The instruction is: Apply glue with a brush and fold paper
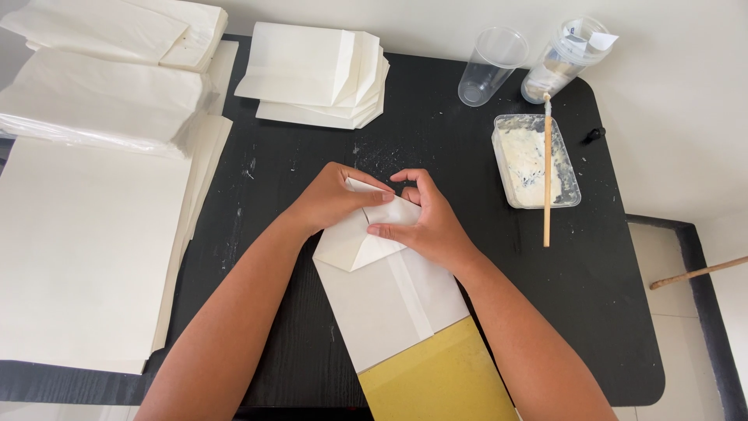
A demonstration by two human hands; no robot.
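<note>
While pressing folds flat at the top end of the paper bag (pixel 389 288), just left of the glue tray (pixel 538 160), left hand (pixel 331 199) lies flat with fingers stretched over the folded flap, right hand (pixel 425 222) curls, fingertips pinching a crease. Light, thin stuff, probably limp and easily creased; best pinched at the folded edges. Stick (pixel 547 171) resting across that tray, folded stack (pixel 315 74) far to its left, plastic cup (pixel 489 66) just behind.
</note>
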